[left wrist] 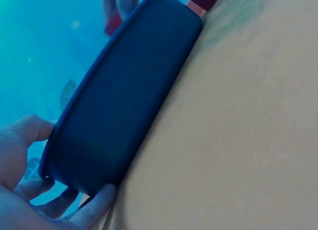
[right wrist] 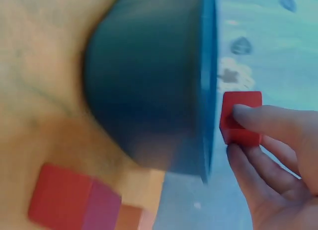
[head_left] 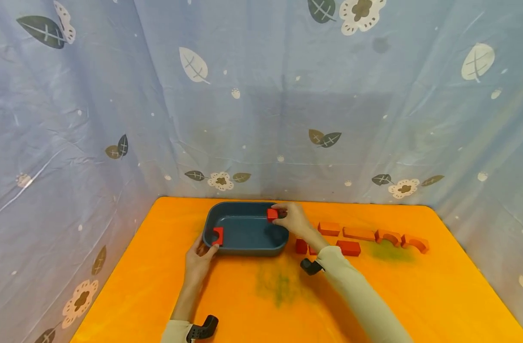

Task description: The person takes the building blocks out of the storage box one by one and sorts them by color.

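Observation:
A dark blue-grey rectangular tray [head_left: 248, 251] with rounded corners sits on the orange table. My left hand [head_left: 198, 261] grips its near left corner; in the left wrist view the thumb lies at the rim and the fingers spread along the outer wall [left wrist: 124, 86]. Inside the left end is a red block with a curved notch [head_left: 220, 236], close to the left thumb. Over the tray's right end, my right hand [head_left: 293, 220] pinches a small red block [right wrist: 242, 116] between thumb and fingers, at about rim height in the right wrist view.
Right of the tray lie several red and orange blocks: a rectangular block [head_left: 348, 247], another block [head_left: 329, 228], a long flat one [head_left: 358, 233] and two arches [head_left: 388, 237]. Some are partly hidden by the right forearm. A patterned curtain [head_left: 261, 143] hangs behind the table.

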Motion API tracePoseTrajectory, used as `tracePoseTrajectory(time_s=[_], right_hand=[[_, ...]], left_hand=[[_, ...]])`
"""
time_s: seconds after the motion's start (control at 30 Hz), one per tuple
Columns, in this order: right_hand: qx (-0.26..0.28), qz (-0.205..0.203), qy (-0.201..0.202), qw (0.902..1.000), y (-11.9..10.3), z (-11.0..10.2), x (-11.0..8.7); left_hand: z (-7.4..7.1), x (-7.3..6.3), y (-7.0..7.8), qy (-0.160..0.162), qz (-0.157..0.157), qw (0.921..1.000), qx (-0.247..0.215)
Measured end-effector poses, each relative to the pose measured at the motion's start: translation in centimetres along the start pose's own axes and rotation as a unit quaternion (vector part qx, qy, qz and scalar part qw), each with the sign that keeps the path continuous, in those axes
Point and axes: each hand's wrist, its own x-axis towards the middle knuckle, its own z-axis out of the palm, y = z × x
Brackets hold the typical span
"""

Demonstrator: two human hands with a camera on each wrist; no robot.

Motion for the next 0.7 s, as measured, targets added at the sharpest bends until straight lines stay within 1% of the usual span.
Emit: tracePoseTrajectory(time_s=[0.03, 0.1, 0.2, 0.23, 0.33, 0.43, 0.5, 0.57, 0.63, 0.7], right_hand=[[0.03, 0.014, -0.003, 0.9995, 0.1, -0.6, -0.5], [0.063, 0.042, -0.003, 0.9971, 0.6, -2.0, -1.6], [0.083, 0.061, -0.004, 0.9947, 1.6, -4.2, -3.2], [0.086, 0.061, -0.005, 0.9945, 2.1, -5.0, -3.8], [0.081, 0.058, -0.005, 0.995, 3.6, -7.6, -5.4], [0.055, 0.065, 0.001, 0.9964, 5.3, -10.3, -7.1], [0.027, 0.075, 0.01, 0.9968, 6.4, -12.0, -8.2], [0.005, 0.072, 0.017, 0.9973, 6.2, -13.6, -9.8], [-0.028, 0.065, 0.021, 0.9973, 7.7, -15.2, -11.1], [-0.023, 0.037, 0.017, 0.9989, 9.9, -15.9, -12.3]], left_hand=[[0.0, 0.0, 0.0, -0.002, 0.0, 1.0, -0.006], [0.0, 0.1, 0.0, -0.004, -0.001, 0.9999, -0.017], [0.0, 0.2, 0.1, -0.006, -0.005, 0.9996, -0.027], [0.0, 0.2, 0.1, -0.007, -0.007, 0.9995, -0.031], [-0.1, 0.2, 0.2, -0.011, -0.011, 0.9993, -0.035], [-0.2, 0.1, 0.2, -0.013, -0.011, 0.9992, -0.037], [-0.1, 0.1, 0.2, -0.013, -0.01, 0.9991, -0.038], [-0.1, 0.0, 0.1, -0.011, -0.008, 0.9992, -0.038], [0.0, 0.0, 0.0, -0.01, -0.007, 0.9992, -0.038], [0.0, -0.1, 0.0, -0.008, -0.007, 0.9993, -0.035]])
